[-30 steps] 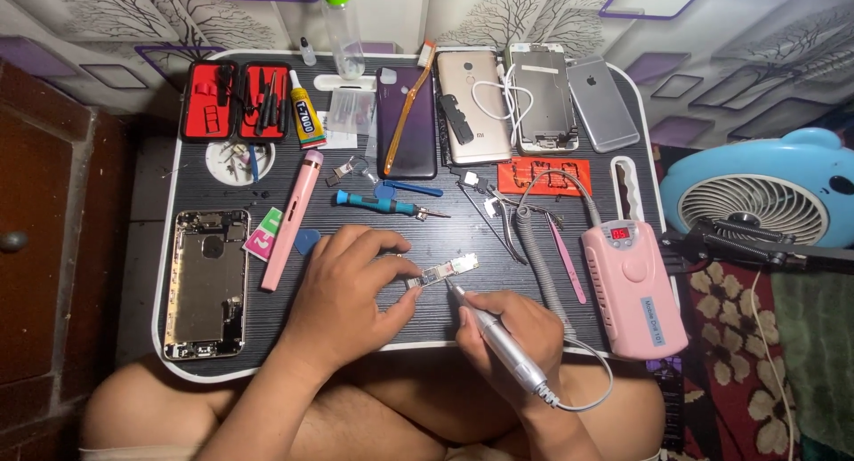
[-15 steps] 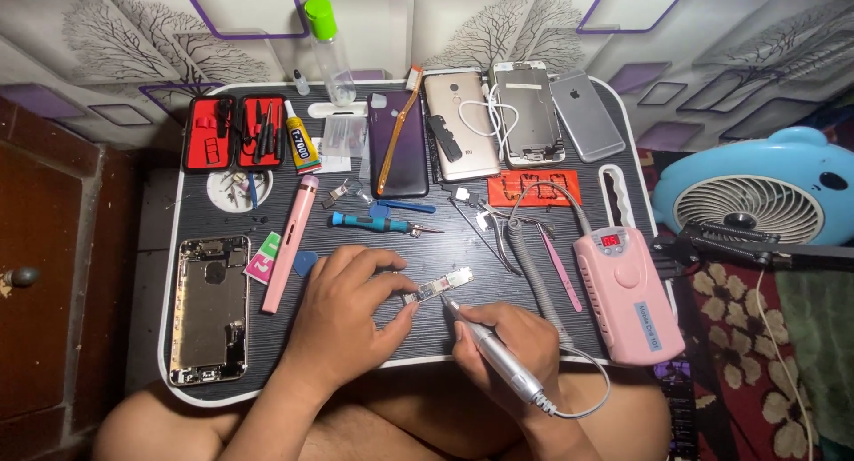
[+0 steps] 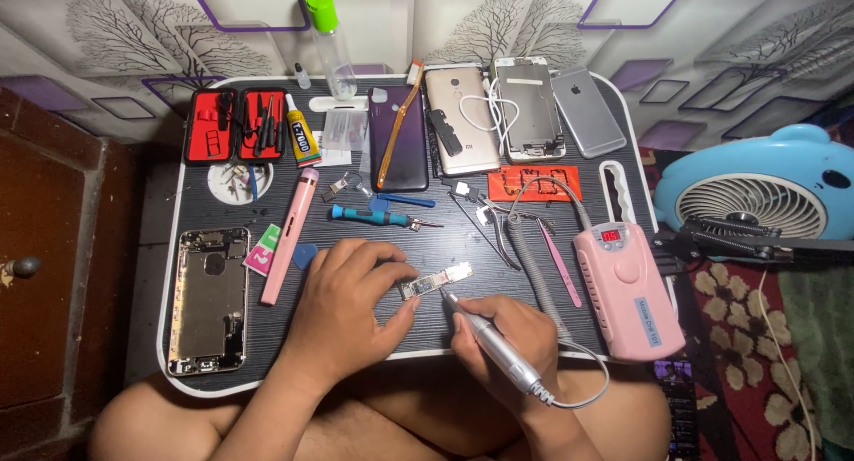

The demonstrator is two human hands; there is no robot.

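the left hand (image 3: 342, 305) is still pinching the small circuit board (image 3: 436, 281) on the counter (image 3: 463, 248) while the right hand (image 3: 507, 336) keeps gripping the grinder pen (image 3: 489, 341), beyond the open red tool case (image 3: 236, 126) of bits.

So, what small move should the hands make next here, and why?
Probably lower the pen-shaped rotary tool slightly onto the small circuit board. The right hand holds its tip just at the board's lower edge, while the left hand pins the board on the black lap table.

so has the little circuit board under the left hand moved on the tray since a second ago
No. The little circuit board lies the same way, in the same place below the blue screwdriver, pinned by the left hand; only the camera shifted.
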